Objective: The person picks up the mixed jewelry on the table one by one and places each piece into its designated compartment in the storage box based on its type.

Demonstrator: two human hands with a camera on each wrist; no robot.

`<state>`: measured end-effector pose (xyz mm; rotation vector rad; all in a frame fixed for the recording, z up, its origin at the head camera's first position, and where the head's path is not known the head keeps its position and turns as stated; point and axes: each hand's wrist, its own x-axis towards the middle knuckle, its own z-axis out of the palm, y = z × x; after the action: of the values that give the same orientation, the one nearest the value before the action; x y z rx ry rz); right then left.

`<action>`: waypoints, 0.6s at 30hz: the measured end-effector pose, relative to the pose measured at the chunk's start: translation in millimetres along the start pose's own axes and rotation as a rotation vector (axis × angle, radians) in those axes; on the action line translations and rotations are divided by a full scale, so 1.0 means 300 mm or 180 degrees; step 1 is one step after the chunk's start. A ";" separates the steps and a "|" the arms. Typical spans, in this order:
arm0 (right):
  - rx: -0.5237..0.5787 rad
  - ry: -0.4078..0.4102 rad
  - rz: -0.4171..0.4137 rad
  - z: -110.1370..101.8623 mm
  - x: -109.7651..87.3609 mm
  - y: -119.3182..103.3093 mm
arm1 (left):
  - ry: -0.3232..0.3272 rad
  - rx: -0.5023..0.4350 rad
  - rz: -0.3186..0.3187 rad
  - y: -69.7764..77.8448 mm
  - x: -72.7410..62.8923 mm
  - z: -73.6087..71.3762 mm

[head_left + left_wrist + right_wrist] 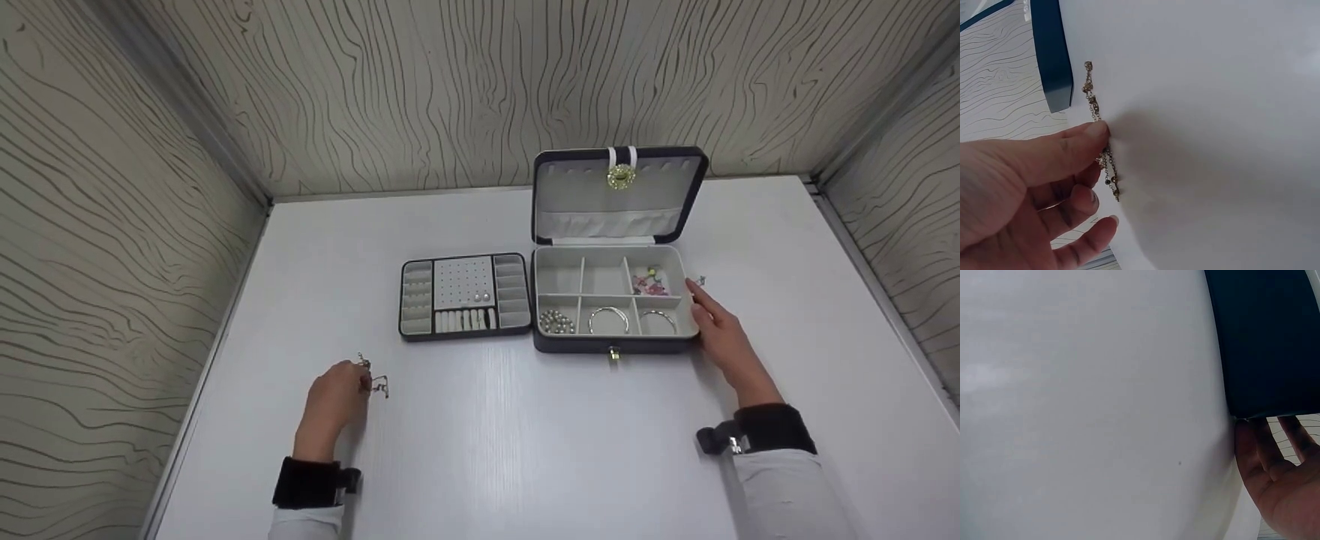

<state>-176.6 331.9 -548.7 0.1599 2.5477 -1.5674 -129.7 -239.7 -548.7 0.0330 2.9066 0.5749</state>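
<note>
My left hand (339, 394) pinches a thin beaded chain (1112, 179) between thumb and fingers, over the left part of the white table. Parts of the chain stick out on both sides of the fingertips. My right hand (724, 341) rests against the right side of an open dark-blue jewelry box (611, 345), its fingers fairly straight. Inside the box, a pearl string (557, 322), a bangle (608, 321) and a second bangle (660, 322) lie in the front compartments. Small pink and yellow pieces (651, 283) sit in the back right one.
A jewelry tray (465, 336) with small slots, a ring roll and two pearl studs (481, 297) lies directly left of the box. The box's raised lid (611, 191) stands at the back. Just past the right fingertips is a small shiny piece (701, 280). Wood-patterned walls enclose the table.
</note>
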 end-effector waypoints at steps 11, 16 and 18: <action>-0.0004 0.0028 0.0000 -0.005 0.000 -0.001 | 0.0114 -0.0616 -0.0016 0.018 0.030 -0.024; 0.0043 0.0000 0.0011 -0.003 -0.003 -0.003 | 0.0277 -0.1274 -0.0008 0.034 0.049 -0.043; 0.0051 -0.0004 0.0016 -0.003 -0.003 -0.004 | 0.0366 -0.1478 0.0046 0.041 0.053 -0.051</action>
<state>-175.9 332.1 -547.1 0.1670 2.5323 -1.5858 -148.2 -233.3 -532.9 -0.0423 2.8008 1.2739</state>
